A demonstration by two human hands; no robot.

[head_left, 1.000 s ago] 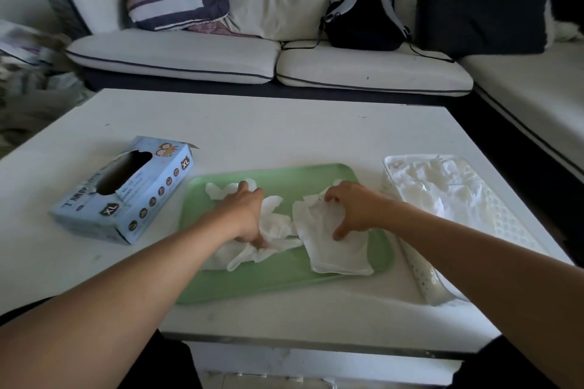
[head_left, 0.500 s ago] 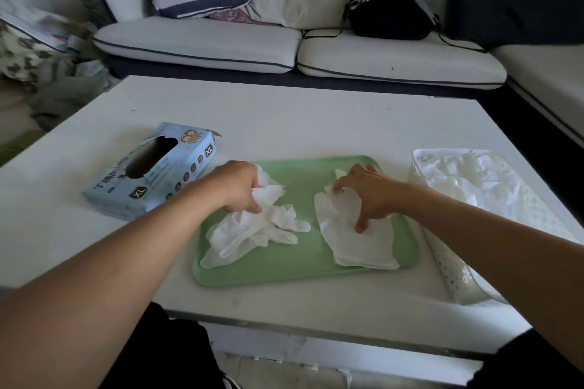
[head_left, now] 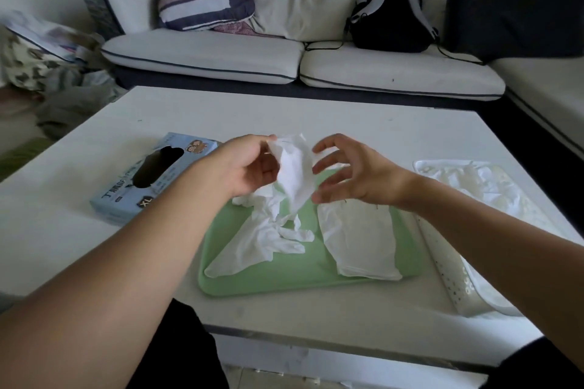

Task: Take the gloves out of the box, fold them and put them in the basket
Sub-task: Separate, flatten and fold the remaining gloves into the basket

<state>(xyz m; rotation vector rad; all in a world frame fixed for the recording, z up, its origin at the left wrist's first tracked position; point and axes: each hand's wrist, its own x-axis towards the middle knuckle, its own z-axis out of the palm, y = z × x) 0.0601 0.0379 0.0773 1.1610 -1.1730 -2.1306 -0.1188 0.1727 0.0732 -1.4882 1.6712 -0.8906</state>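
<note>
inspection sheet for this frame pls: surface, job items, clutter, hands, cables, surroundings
Surface: white rectangular table, green flat tray on it.
Job's things: light blue cardboard glove box left of the tray; one thin white glove lifted; a crumpled white glove and a folded white glove on the tray; white perforated plastic basket at right, white gloves inside.
Clutter: nothing seen on the table.
Hands: left hand pinches the lifted glove; right hand open beside it.
Cables: thin dark cord on the sofa by a black backpack.
Surroundings: white cushioned sofa, pillows, a fabric pile at left.
</note>
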